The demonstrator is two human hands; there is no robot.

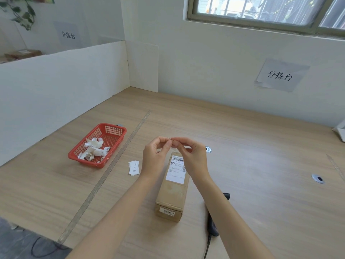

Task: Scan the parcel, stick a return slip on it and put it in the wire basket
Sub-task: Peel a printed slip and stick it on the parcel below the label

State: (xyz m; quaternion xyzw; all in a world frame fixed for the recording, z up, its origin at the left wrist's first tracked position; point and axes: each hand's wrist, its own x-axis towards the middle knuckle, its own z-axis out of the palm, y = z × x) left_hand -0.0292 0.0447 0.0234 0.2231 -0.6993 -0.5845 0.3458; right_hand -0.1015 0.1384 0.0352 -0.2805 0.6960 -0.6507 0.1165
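A long brown cardboard parcel [172, 193] lies on the wooden table [261, 165], a white shipping label with a barcode on its top. Above its far end my left hand [155, 156] and my right hand [188, 154] meet, fingertips pinched together on a small return slip [170, 139] that is mostly hidden by the fingers. A small stack of white return slips [134, 168] lies left of the parcel. A black barcode scanner [214, 221] with its cable rests on the table right of the parcel, partly hidden by my right forearm.
A red plastic basket [110, 130] with several crumpled white paper strips stands at the left. White divider boards [61, 90] wall the left side. Two cable holes [318, 178] sit in the table at right. A taped seam runs diagonally across the table.
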